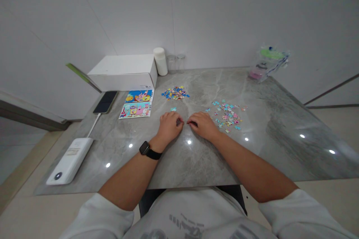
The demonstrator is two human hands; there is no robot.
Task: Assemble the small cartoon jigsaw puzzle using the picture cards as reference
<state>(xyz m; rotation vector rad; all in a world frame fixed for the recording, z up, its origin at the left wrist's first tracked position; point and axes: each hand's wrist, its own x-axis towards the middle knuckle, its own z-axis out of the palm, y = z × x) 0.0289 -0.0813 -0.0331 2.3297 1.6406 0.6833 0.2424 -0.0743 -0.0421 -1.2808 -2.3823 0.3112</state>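
My left hand, with a black watch at its wrist, rests low over the grey table in a pinch. Facing it a short gap away, my right hand also has thumb and finger pinched together. Whatever lies between either pair of fingertips is too small to make out. Just beyond the left hand lies a light-blue jigsaw piece on its own. Right of my right hand spreads a loose patch of pastel jigsaw pieces. Farther back is a denser heap of blue and yellow jigsaw pieces.
Two cartoon picture cards lie at left. Behind them stand a white box, a white bottle and clear glasses. A phone is cabled to a white power bank. A plastic bag sits back right.
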